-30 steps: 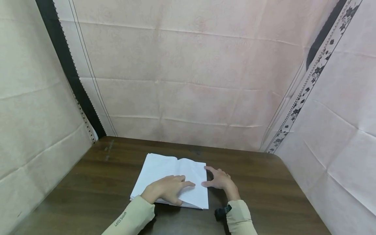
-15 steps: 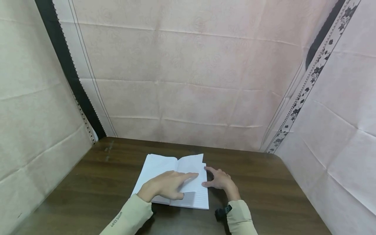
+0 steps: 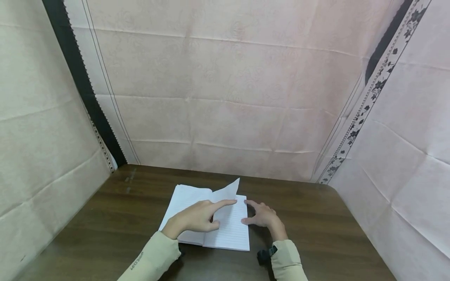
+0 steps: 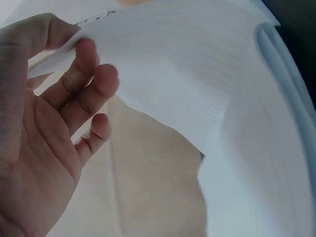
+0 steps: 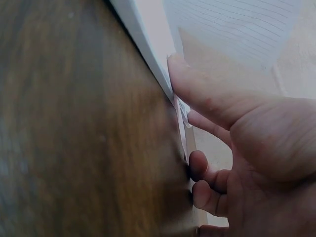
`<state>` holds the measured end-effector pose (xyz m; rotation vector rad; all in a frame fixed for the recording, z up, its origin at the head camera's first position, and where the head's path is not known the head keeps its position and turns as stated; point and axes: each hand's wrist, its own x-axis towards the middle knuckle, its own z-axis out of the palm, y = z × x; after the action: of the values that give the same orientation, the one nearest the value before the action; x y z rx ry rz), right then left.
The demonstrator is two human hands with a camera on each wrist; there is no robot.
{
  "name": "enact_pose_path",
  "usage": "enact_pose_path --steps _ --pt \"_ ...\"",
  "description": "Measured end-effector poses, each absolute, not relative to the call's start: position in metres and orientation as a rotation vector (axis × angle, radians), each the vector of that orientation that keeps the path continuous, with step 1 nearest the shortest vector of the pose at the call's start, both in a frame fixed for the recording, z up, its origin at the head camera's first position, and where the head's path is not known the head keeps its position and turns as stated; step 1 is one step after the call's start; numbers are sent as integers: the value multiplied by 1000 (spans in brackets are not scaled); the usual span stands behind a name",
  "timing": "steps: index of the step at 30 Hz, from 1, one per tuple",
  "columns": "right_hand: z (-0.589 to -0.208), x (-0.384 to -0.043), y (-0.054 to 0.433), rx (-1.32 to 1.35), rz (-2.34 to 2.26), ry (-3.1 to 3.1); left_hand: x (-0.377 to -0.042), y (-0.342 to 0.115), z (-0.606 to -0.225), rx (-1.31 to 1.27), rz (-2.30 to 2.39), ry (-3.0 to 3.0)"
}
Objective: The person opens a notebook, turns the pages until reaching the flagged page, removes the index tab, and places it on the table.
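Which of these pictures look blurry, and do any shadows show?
Head view: fairly sharp, with a dark shadow on the wooden tabletop near the right hand; left wrist view: soft, the lifted notebook page showing faint, smeared ruled lines and the left hand looking dim; right wrist view: wood grain blurred, ruled lines at upper right clearer.

An open lined notebook [image 3: 228,230] lies on a brown wood-grain desk [image 3: 299,210], pale marks [image 3: 132,174] at the notebook's ten o'clock.
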<state>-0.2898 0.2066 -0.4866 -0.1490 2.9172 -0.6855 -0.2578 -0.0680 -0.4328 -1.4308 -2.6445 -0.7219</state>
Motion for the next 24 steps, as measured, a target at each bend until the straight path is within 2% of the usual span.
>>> enact_pose_path --steps 6,16,24 --pt "-485 -289 206 -156 -689 2901 -270 -85 -441 -1348 -825 -2791" --pt "-482 -288 207 -176 -686 2904 -284 -111 -455 -1374 -944 -2965" --pt "-483 -288 208 -176 -714 2899 -281 -128 -455 -1213 -1374 -3166"
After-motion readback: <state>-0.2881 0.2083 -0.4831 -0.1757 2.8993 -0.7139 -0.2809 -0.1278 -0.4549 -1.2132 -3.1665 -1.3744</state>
